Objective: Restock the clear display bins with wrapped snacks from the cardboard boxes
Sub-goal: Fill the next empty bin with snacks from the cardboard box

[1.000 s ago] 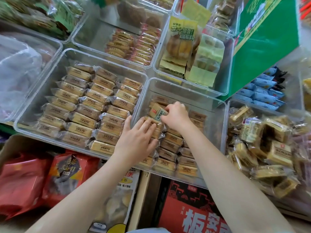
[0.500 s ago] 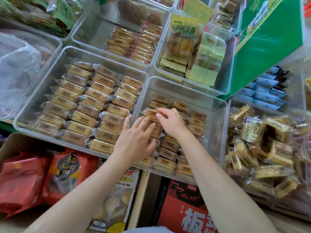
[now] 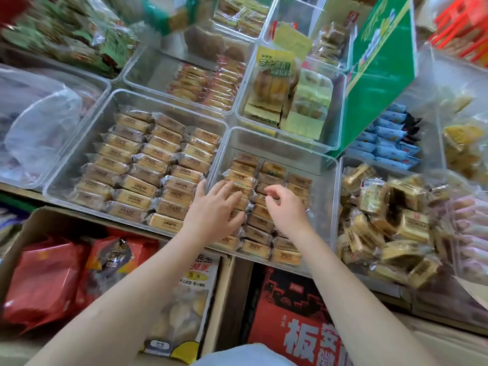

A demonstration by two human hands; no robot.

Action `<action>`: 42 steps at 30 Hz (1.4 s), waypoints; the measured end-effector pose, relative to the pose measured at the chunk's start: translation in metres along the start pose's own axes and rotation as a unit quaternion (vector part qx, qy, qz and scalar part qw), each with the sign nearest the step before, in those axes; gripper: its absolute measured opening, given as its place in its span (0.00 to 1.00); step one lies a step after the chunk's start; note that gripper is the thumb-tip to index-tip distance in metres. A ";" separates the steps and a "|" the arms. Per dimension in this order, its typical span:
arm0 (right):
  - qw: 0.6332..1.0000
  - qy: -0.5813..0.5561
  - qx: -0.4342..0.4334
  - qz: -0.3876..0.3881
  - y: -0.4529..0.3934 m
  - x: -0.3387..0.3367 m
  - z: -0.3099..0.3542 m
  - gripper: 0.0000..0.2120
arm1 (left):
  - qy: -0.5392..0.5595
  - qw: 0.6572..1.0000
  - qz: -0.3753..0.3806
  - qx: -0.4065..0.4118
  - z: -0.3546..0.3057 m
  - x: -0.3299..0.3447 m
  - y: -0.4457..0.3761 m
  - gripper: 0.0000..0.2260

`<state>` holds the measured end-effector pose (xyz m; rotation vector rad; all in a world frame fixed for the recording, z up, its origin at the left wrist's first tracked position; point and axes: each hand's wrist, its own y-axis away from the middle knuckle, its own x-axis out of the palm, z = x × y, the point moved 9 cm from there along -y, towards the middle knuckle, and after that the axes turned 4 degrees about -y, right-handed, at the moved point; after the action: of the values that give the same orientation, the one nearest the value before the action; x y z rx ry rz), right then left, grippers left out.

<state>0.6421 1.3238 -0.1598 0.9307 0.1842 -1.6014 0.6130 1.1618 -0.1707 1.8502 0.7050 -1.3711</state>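
Golden wrapped snack cakes (image 3: 260, 235) are rowed in the clear plastic display bin (image 3: 331, 180), its back unfilled; flat left hand (image 3: 215, 210) presses them, right hand (image 3: 286, 211) loosely curled, empty

The left hand (image 3: 215, 207) lies flat over the wrapped cakes (image 3: 245, 178) in the half-filled clear bin (image 3: 327, 207), hiding the packs beneath its palm. Whether the curled fingers of the right hand (image 3: 286, 211) pinch a wrapper cannot be made out. Motion blur smears the green packets (image 3: 60, 35) at top left. The red carton (image 3: 290, 318) below the shelf runs off the bottom edge, its lettering cut short.
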 end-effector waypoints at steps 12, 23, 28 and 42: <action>0.966 -0.128 0.018 -0.222 0.266 -0.178 -0.097 0.10 | 0.196 0.949 -0.044 0.241 -0.259 -0.026 0.118 0.14; 0.957 -0.001 0.152 -0.247 0.431 -0.334 -0.303 0.08 | 0.279 0.867 -0.104 0.399 -0.542 -0.059 0.200 0.12; 0.967 0.161 0.192 -0.039 0.407 -0.330 -0.408 0.09 | 0.188 0.941 -0.104 0.263 -0.591 -0.024 0.186 0.14; 0.886 0.303 0.229 0.266 0.338 -0.238 -0.576 0.19 | 0.055 0.975 -0.125 0.176 -0.592 -0.013 0.173 0.12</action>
<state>1.1983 1.7509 -0.2637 1.6762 -0.0302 -0.8095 1.0783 1.5355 -0.0142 2.1848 0.8134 -1.6497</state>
